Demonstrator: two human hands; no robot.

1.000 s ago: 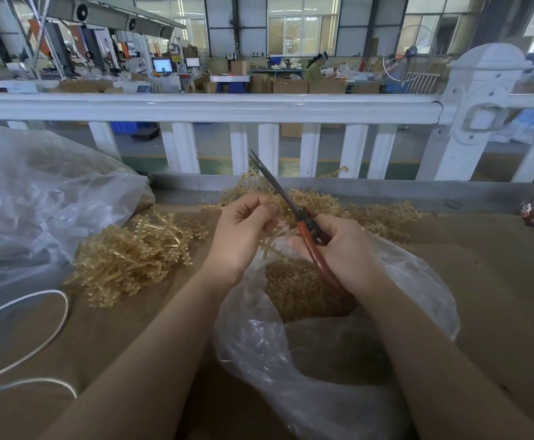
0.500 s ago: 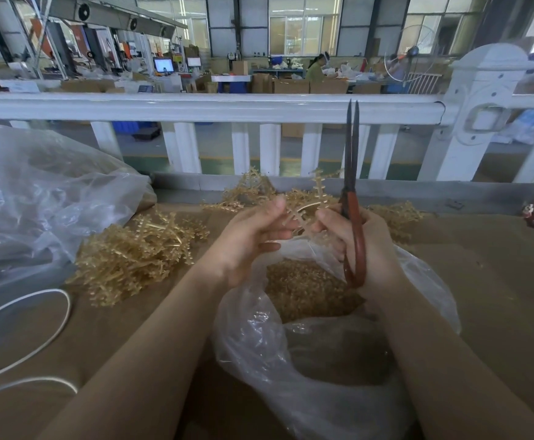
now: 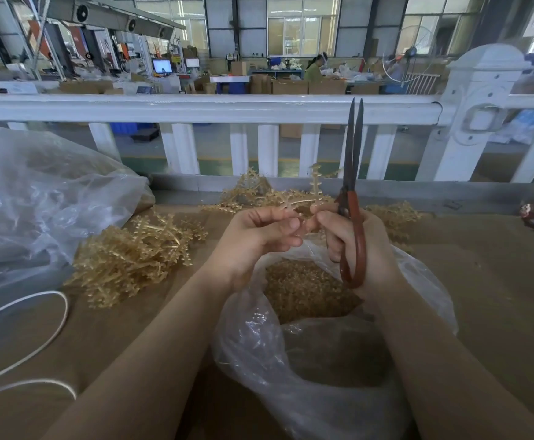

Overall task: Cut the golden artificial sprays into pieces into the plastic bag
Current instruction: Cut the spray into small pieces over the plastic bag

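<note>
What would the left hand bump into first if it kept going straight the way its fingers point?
Probably the right hand, which grips the scissors. The left hand points right toward it, both pinching the same golden spray. Depth is unclear.

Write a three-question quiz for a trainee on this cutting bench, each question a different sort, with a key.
1. True or false: the scissors point down into the plastic bag.
2. Multiple choice: the right hand grips A) the white cord B) the scissors C) the railing.
3. Fill in: the loose pile of golden sprays lies on the person's ____ side of the bag.

Key
1. False; the blades point up, nearly closed.
2. B; its fingers also touch the spray that the left hand pinches.
3. Left.
</note>
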